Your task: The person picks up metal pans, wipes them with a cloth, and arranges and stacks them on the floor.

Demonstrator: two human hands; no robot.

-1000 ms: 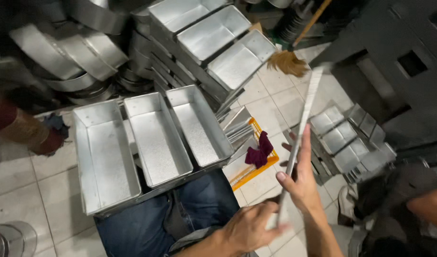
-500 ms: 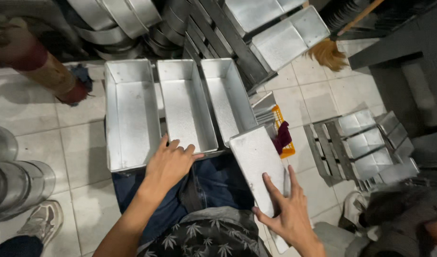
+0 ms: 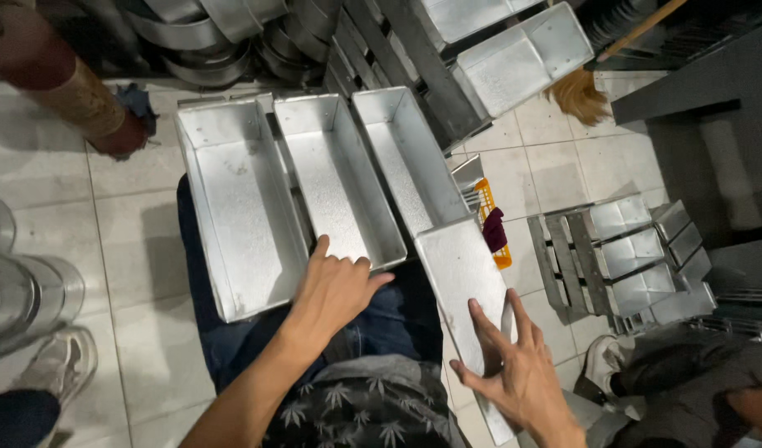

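Three joined silver metal pans (image 3: 314, 191) are steadied by the open left hand (image 3: 335, 290). A flat silver metal lid (image 3: 460, 270), pressed under the spread fingers of the right hand (image 3: 513, 377), likely needs lining up.

A three-compartment metal tray (image 3: 314, 191) of dull, speckled silver lies open side up across the person's lap, its long troughs running away from the body. Its near edge sits right under the fingertips of the left hand (image 3: 335, 290), which rests at the end of the middle trough. A flat rectangular metal sheet (image 3: 464, 282), the same grey finish, lies tilted beneath the spread fingers of the right hand (image 3: 513, 373); its far end meets the near end of the rightmost trough, possibly overlapping it, though the joint is hard to make out.
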